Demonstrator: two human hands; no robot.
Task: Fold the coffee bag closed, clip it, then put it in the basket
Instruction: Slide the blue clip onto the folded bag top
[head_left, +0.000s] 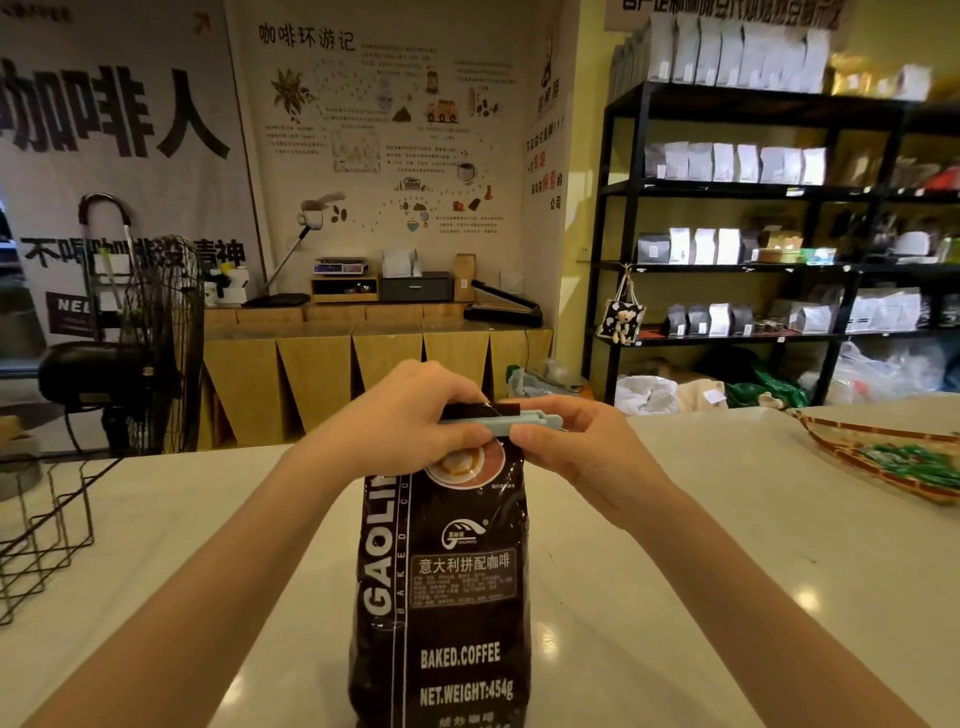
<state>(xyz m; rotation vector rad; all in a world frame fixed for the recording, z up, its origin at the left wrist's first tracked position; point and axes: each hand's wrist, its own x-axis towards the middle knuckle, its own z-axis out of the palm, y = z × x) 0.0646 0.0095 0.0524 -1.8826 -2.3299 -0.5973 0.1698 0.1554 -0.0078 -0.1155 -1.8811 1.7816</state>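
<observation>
- Your coffee bag (447, 587) stands upright on the white counter (701, 571), right in front of you, its dark front panel with the "BAKED.COFFEE" print facing you.
- The top of the bag is folded over, and a pale green sealing clip (498, 420) lies across that fold, running left to right.
- Your left hand (410, 415) is closed over the left part of the clip and the folded top, fingers curled over from above, thumb pressing from the front.
- Your right hand (576, 441) pinches the clip's right end between thumb and forefinger; the tip of the clip pokes out just past your fingers.
- Both hands meet at the bag's top, nearly touching each other across the clip.
- You cannot tell from here whether the clip is fully snapped shut, since your fingers cover most of it.
- A black wire basket (47, 525) sits on the counter at your far left, well apart from the bag.
- A woven tray (852, 441) holding green packets (914, 460) rests at the counter's right edge.
- Beyond the counter, black shelving (727, 187) on the right carries rows of white and grey bags.
</observation>
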